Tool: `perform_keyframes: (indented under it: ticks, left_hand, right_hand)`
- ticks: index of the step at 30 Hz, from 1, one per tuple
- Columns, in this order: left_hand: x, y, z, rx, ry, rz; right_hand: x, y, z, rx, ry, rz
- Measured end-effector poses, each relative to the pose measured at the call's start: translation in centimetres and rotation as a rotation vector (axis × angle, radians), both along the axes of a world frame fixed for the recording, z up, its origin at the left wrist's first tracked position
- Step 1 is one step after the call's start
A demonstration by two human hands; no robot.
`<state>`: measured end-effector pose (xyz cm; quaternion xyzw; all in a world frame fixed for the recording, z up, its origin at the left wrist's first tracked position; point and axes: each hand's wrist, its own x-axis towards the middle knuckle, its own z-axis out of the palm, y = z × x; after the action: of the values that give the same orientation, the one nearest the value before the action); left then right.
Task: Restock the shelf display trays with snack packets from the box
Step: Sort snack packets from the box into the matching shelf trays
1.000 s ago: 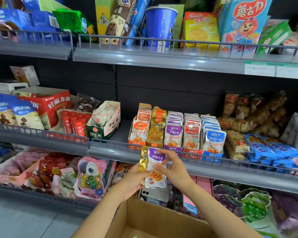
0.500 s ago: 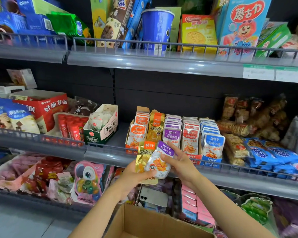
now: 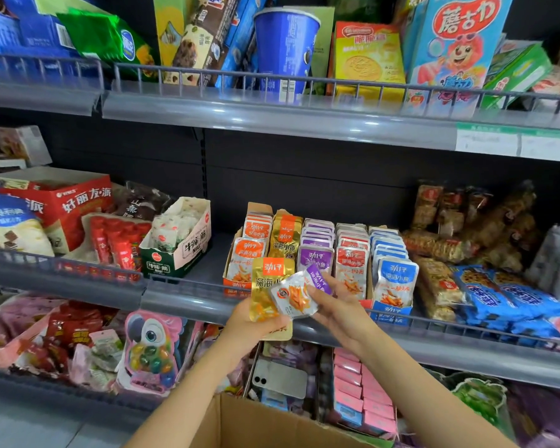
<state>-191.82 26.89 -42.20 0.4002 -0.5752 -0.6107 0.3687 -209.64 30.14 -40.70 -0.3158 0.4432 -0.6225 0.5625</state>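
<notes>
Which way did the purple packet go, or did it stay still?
Yes, it moved: the purple packet tilted and rose closer to the purple row behind it.

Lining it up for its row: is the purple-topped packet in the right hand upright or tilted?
Tilted. The purple-topped packet in the right hand slants, its purple header pointing up-right.

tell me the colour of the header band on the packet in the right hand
Purple, on a silvery packet pinched by the right hand; best in head view.
</notes>
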Motion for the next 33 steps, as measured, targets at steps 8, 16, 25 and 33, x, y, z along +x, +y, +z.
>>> perform_keyframes:
  ticks: [8, 16, 25, 33]
  left_hand:
    - [0.3, -2.2, -0.6, 0.045, -0.049, 0.073]
    - [0.3, -2.4, -0.3, 0.069, -0.018, 0.026]
    - [0.7, -1.4, 0.8, -0.054, -0.053, -0.039]
    - [1.5, -1.3, 2.9, -0.213, -0.036, -0.102]
  right_hand:
    - [-3.1, -2.3, 3.8, -0.304, 0.617, -0.348]
    - [-4.9, -4.9, 1.4, -0.276, 1.132, -0.24]
    - [-3.2, -4.1, 2.6, -0.341, 1.52, -0.446]
    - [1.0, -3.8, 6.6, -0.216, 0.781, 0.173]
